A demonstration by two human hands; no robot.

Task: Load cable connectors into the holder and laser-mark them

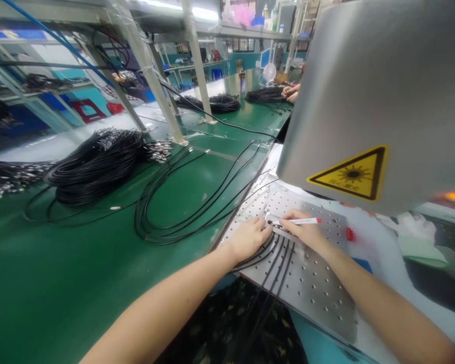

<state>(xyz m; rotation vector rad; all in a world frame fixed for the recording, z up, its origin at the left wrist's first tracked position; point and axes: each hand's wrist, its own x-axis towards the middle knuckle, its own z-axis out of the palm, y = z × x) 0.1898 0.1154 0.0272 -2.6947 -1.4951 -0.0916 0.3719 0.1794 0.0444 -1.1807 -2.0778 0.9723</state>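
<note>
A white marker pen with a red end point(305, 221) is held in my right hand point(303, 232), its other end pointing left at a small metal fixture point(284, 232). My left hand point(250, 236) is closed at the fixture's left end; what its fingertips grip is hidden. Several black cables point(282, 258) run from the fixture towards me and hang over the near edge of the perforated metal plate point(318, 288). Some of them pass beneath my left hand. Small dark and silvery parts lie in the fixture, too small to make out.
A large grey machine housing point(371, 101) with a yellow laser warning sign point(354, 173) overhangs the plate at right. On the green table point(79, 273) lie loose black cables point(140, 212) and a thick cable bundle point(98, 167). Metal posts point(151, 76) rise behind. Another person's hands point(291, 92) show farther back.
</note>
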